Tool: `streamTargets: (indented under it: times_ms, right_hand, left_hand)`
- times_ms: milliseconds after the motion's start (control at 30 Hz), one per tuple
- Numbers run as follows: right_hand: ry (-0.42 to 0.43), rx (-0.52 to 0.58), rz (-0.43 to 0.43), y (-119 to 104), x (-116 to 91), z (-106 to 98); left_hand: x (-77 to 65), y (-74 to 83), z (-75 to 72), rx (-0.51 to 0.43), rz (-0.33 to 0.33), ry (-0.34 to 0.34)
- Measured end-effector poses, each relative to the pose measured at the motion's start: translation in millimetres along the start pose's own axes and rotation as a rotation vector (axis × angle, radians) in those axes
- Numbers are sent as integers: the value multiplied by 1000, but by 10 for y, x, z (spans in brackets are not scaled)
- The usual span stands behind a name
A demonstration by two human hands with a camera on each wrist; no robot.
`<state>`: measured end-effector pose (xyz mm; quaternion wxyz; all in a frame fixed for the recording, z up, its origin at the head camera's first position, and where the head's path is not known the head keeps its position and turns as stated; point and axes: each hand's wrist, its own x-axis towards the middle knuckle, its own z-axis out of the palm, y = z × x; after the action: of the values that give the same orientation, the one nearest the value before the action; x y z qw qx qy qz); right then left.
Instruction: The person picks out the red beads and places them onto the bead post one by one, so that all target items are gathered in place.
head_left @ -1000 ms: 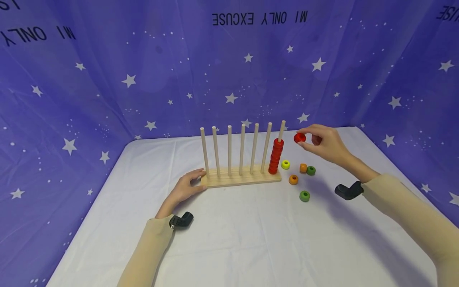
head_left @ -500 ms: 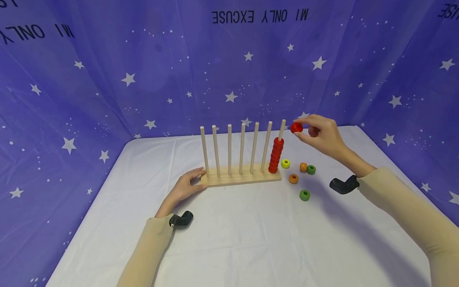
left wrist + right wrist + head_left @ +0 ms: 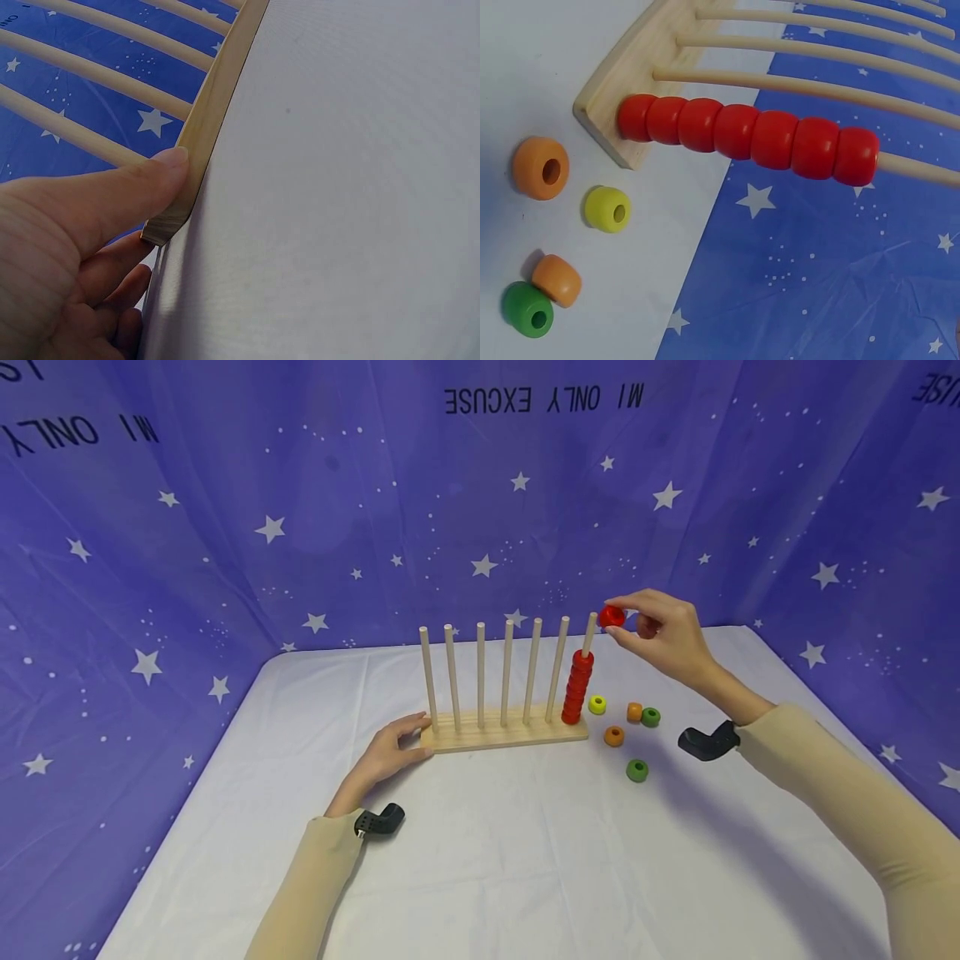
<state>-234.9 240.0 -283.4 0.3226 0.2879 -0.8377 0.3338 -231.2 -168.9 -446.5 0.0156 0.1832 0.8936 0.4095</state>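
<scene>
A wooden peg rack [image 3: 502, 740] with a row of upright pegs stands on the white cloth. My left hand [image 3: 385, 752] grips the left end of its base, the thumb [image 3: 169, 169] along the front edge and the other fingers behind. A stack of red beads [image 3: 735, 131] fills the lower part of the rightmost peg, whose bare tip [image 3: 591, 625] shows above. Between thumb and fingertips my right hand [image 3: 670, 631] pinches another red bead [image 3: 612, 617], just right of that tip. The bead's hole faces partly toward the head camera.
To the right of the rack lie loose beads: a yellow one [image 3: 597, 704], two orange ones, one nearer [image 3: 614, 737] and one farther [image 3: 634, 712], and two green ones, near [image 3: 637, 770] and far [image 3: 650, 717]. A purple star-patterned curtain [image 3: 480, 493] hangs behind the table.
My right hand has risen and moved left with the red bead, bringing it from beside the stack to beside the peg's tip. The left hand and rack stay in place.
</scene>
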Motion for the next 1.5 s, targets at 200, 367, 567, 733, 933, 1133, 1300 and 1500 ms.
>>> streamTargets:
  times_ms: [200,367,567,733,933,1133,1300,1500]
  right_hand:
    - [-9,8,-1,-14,41,28]
    - [-14,3,-5,-18,81,56]
    - [-16,15,-2,4,121,103]
    - [-34,-8,0,35,117,150]
    - [-45,-22,8,42,113,180]
    - [-75,-18,52,31,81,207]
    - [-88,-26,62,41,51,235]
    - [-105,-35,85,71,-4,278]
  left_hand:
    - [-16,-3,-3,8,-7,-6]
    - [-18,18,-12,1,-7,-8]
    - [-6,14,-3,-6,-5,-8]
    - [-4,-7,4,-2,6,-3]
    - [0,8,-9,-6,8,-7]
    - [-9,14,-13,-8,3,-8]
    - [-13,-5,-2,-12,6,-1]
    - [-2,0,-8,-3,-5,-5]
